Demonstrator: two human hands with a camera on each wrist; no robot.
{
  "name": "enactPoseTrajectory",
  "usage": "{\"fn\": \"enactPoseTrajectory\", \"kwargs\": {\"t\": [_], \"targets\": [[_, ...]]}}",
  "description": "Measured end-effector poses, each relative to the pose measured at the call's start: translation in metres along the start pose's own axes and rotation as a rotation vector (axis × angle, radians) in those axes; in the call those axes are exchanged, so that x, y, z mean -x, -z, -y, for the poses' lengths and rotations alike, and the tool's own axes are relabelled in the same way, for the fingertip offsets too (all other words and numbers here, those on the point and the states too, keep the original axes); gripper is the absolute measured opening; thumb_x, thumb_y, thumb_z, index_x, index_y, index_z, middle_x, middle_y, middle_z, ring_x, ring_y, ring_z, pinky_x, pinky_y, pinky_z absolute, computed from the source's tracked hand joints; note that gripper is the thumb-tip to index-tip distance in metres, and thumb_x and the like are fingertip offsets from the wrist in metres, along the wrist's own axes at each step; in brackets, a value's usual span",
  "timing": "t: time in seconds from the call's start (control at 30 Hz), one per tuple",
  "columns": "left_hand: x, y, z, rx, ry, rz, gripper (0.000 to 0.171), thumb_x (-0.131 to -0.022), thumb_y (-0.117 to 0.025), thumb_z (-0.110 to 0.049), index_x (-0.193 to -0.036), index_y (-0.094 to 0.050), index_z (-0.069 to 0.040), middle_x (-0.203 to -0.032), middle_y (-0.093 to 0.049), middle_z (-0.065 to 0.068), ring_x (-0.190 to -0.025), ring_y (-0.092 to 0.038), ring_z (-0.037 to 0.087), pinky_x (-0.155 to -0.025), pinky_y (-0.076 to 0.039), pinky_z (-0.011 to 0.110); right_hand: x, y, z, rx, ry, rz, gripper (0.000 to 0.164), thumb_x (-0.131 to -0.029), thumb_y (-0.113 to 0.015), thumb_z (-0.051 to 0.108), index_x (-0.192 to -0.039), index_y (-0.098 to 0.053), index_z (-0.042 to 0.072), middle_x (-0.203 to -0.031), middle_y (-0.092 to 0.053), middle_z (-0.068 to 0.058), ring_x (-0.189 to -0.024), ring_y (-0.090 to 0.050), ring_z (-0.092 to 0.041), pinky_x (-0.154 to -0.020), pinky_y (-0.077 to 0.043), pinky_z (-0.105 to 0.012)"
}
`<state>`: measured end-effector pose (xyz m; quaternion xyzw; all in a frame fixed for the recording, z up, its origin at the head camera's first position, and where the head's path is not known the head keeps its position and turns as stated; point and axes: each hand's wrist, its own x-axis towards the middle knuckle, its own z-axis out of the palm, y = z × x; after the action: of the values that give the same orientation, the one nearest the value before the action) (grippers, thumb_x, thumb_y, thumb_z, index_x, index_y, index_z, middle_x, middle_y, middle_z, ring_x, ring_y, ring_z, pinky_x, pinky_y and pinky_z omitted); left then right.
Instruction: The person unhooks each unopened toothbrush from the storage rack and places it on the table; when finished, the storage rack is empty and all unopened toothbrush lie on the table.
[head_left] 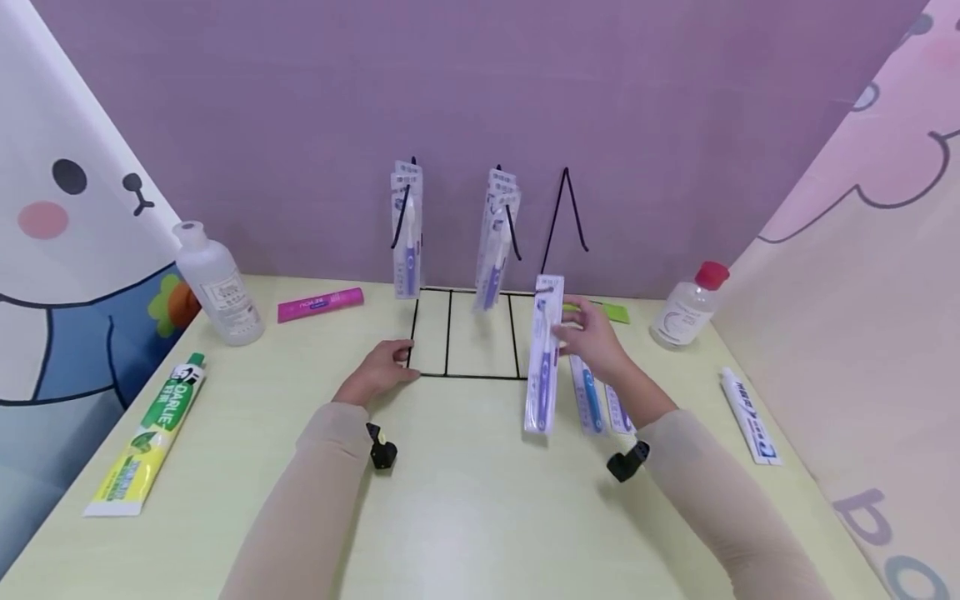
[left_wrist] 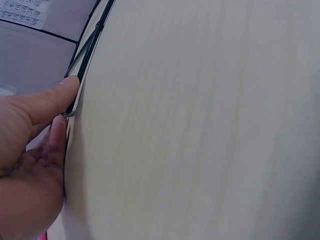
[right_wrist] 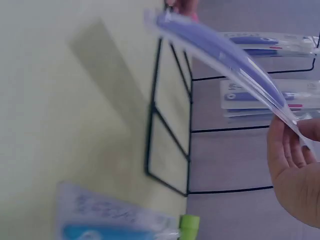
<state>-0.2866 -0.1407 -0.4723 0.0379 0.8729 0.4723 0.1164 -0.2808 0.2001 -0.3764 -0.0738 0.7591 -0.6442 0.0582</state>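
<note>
The right hand [head_left: 588, 333] pinches a packaged toothbrush [head_left: 543, 358] by one edge of its clear wrapper, thumb against fingers. The packaged toothbrush is held above the table [head_left: 450, 500], at the right end of a black wire rack [head_left: 472, 377]; its brush handle is purple, and in the right wrist view the pack looks bowed. Whether it touches the wire there, I cannot tell.

The left hand [head_left: 381, 371] pinches the left end of the rack's base between thumb and fingers, close to the tabletop.

The left hook holds a cluster of toothbrush packs [head_left: 407, 242], and the middle hook holds another cluster [head_left: 495, 250]. The right hook [head_left: 553, 221] rises behind the held pack. Near the right wrist, a pack with a blue brush [head_left: 588, 400] lies on the table, with one more pack [head_left: 618, 410] just beside it. A light green item [head_left: 617, 313] shows behind the right hand.

To the left are a white bottle [head_left: 221, 287], a pink box [head_left: 320, 305] and a yellow-and-green toothpaste tube [head_left: 150, 437]. To the right stand a red-capped bottle [head_left: 682, 312] and, lying nearer, a small white tube [head_left: 750, 417].
</note>
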Motion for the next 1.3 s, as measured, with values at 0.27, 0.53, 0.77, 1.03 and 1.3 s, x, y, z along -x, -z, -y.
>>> {"fn": "enactPoseTrajectory", "kwargs": {"t": [0.27, 0.53, 0.77, 1.03, 1.3], "targets": [[0.000, 0.001, -0.002, 0.003, -0.003, 0.000, 0.063, -0.080, -0.067, -0.005, -0.135, -0.037, 0.000, -0.123, -0.046, 0.019, -0.114, -0.040, 0.031, -0.099, -0.030, 0.041, 0.034, 0.003, -0.034, 0.006, -0.211, 0.138, 0.053, -0.085, -0.052, -0.008, -0.131, -0.027, 0.000, -0.107, -0.045, -0.023, -0.080, -0.055, -0.027, -0.070, -0.050, -0.049], [-0.002, 0.000, -0.001, 0.017, 0.019, 0.005, 0.063, -0.080, -0.067, -0.006, -0.136, -0.038, -0.001, -0.123, -0.045, 0.018, -0.114, -0.040, 0.030, -0.099, -0.030, 0.041, 0.058, -0.003, -0.062, 0.042, -0.345, 0.265, 0.053, -0.082, -0.058, -0.005, -0.127, -0.028, -0.004, -0.098, -0.047, -0.022, -0.076, -0.057, -0.030, -0.066, -0.052, -0.045], [-0.001, 0.000, -0.002, 0.011, 0.011, 0.003, 0.063, -0.080, -0.068, -0.006, -0.135, -0.038, -0.001, -0.123, -0.046, 0.018, -0.114, -0.040, 0.031, -0.099, -0.029, 0.041, 0.065, -0.008, -0.070, 0.131, -0.400, 0.224, 0.054, -0.080, -0.062, -0.006, -0.128, -0.035, -0.006, -0.088, -0.049, -0.017, -0.068, -0.057, -0.026, -0.062, -0.053, -0.040], [0.002, 0.005, -0.005, 0.018, -0.003, 0.007, 0.065, -0.079, -0.070, -0.012, -0.135, -0.039, -0.001, -0.122, -0.047, 0.018, -0.113, -0.040, 0.032, -0.099, -0.030, 0.043, 0.066, -0.015, -0.065, 0.236, -0.418, 0.146, 0.054, -0.077, -0.064, -0.007, -0.126, -0.040, -0.007, -0.085, -0.052, -0.017, -0.065, -0.059, -0.025, -0.059, -0.054, -0.037], [-0.001, 0.001, -0.001, 0.028, 0.017, 0.011, 0.063, -0.080, -0.068, -0.007, -0.135, -0.038, -0.001, -0.123, -0.047, 0.018, -0.114, -0.040, 0.030, -0.099, -0.029, 0.041, 0.058, -0.012, -0.047, 0.385, -0.389, 0.128, 0.052, -0.079, -0.063, -0.004, -0.127, -0.041, -0.004, -0.089, -0.051, -0.015, -0.071, -0.057, -0.027, -0.060, -0.053, -0.036]]}}
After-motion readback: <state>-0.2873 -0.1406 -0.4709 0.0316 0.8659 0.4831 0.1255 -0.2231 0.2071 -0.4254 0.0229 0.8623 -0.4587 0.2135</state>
